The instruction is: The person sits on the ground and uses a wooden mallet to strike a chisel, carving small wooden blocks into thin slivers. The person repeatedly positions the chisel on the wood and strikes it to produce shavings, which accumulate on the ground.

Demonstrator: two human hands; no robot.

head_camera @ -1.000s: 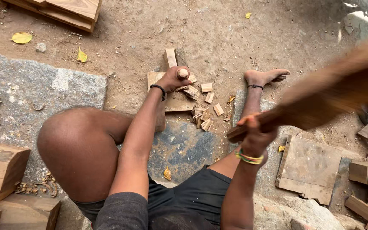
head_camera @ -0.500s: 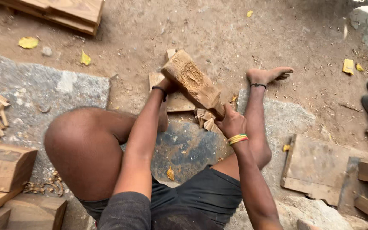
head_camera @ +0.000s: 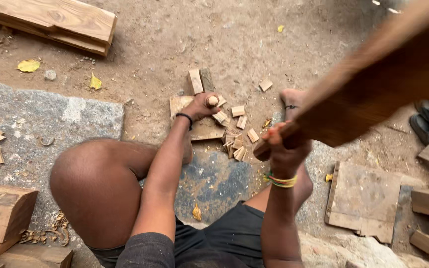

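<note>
Fingers of the left hand [head_camera: 200, 105] are wrapped tight around a chisel handle [head_camera: 212, 100], held upright on a flat board [head_camera: 200, 128] on the ground. The right hand [head_camera: 285, 149] is clenched on the grip of a big wooden mallet [head_camera: 373, 84], raised to the right. Small wood chips [head_camera: 234, 141] lie just right of the board.

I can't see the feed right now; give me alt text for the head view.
Seen from above, a person sitting on the ground raises a big wooden mallet in the right hand, while the left hand holds a small peg upright on a flat board. Small cut blocks lie scattered beside the board, with planks and offcuts around on the dirt.
</note>
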